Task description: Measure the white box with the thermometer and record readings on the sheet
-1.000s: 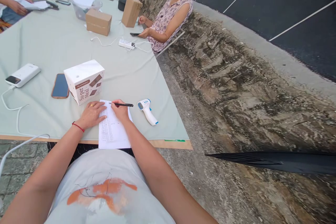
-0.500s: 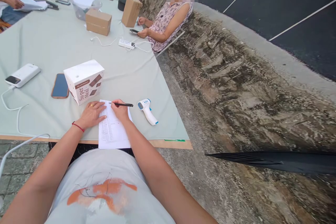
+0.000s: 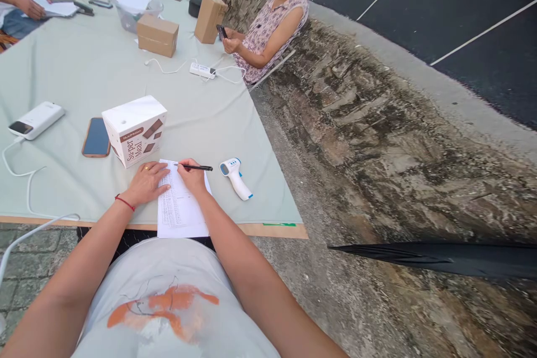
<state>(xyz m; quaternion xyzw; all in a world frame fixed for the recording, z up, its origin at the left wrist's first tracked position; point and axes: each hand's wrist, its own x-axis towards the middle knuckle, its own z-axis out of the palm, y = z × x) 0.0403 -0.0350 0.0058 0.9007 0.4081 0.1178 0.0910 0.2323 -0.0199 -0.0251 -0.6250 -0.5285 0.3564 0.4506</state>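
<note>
Slippage is the trouble we would watch for: the paper point(image 3: 188, 215) runs down to the near edge of the table point(image 3: 218, 123), so a brush of the right forearm point(image 3: 229, 229) could drag it askew if the left hand point(image 3: 147, 183) eases its weight. That hand lies nearly flat, fingers slightly spread and thumb apart, pressing the left margin and grasping nothing. We see the right hand point(image 3: 193, 178) curled in a close pinch around the pen point(image 3: 200, 167); too loose a pinch could let the tip skid and spoil a line. A careless sideways knock from the left fingers might also nudge the white box point(image 3: 138, 131) just beyond them.

The paper sits on the table right before the person, with the handheld thermometer point(image 3: 236, 179) to its right. We find it white and oblong, small dark rows crowding its left half, too fine to read, and much of the rest pale. The pen is slim and black, its barrel jutting rightward; we cannot tell whether its tip touches the page.
</note>
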